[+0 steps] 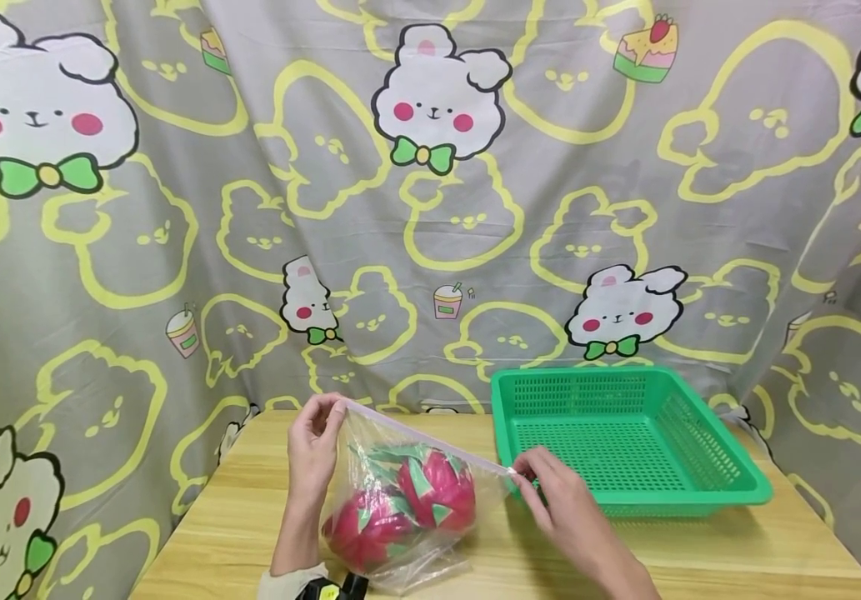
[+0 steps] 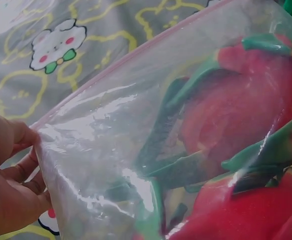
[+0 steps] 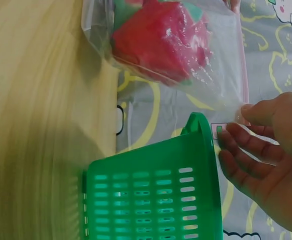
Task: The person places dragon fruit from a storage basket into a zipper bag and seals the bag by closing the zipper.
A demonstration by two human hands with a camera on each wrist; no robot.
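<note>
A clear zip bag (image 1: 407, 546) with a pink seal strip holds two red dragon fruits with green scales. One dragon fruit (image 1: 438, 492) leans up at the right inside it; the other dragon fruit (image 1: 370, 527) lies lower left. My left hand (image 1: 313, 450) pinches the bag's upper left corner between thumb and finger, also seen in the left wrist view. At the opposite end of the seal strip, my right hand (image 1: 561, 500) pinches the other corner. The strip runs straight between both hands, sloping down to the right in the head view.
A green plastic basket (image 1: 730, 492) with slotted walls stands on the wooden table (image 1: 227, 517), just right of the bag and close to my right hand. Behind the table hangs a grey curtain (image 1: 370, 225) printed with cartoon bunnies.
</note>
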